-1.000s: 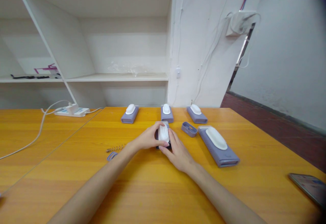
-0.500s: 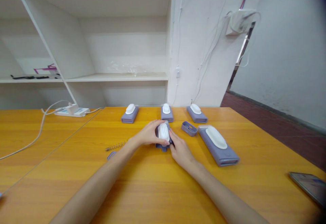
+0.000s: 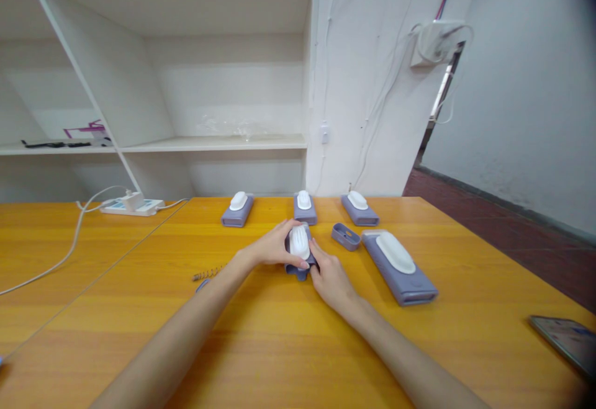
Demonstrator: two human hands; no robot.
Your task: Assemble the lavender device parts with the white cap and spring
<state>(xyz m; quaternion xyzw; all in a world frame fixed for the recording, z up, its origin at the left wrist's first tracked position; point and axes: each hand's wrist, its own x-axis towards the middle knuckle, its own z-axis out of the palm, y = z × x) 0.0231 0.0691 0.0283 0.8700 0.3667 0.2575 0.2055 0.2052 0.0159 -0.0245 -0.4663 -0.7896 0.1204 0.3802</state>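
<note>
Between my hands is a grey-purple plastic housing with a white oval piece (image 3: 298,242) on top. My left hand (image 3: 274,245) curves around its left and far side, thumb across the near end of the white piece. My right hand (image 3: 331,276) presses its fingers against the right side, low down; its fingertips are partly hidden. A grey-purple oval ring part (image 3: 346,236) lies to the right. Left of the housing, a coiled metal spring (image 3: 208,273) and a small purple part (image 3: 202,285) rest partly behind my left forearm.
Three similar purple units, a left one (image 3: 237,210), a middle one (image 3: 305,209) and a right one (image 3: 360,208), line the far table edge. A nearer unit (image 3: 399,267) sits to the right. A phone (image 3: 565,341) lies far right; a power strip (image 3: 133,205) stands back left.
The near end of the housing has shifted very slightly in my grip. My hands keep nearly the same place, and the camera view has tilted slightly upward.
</note>
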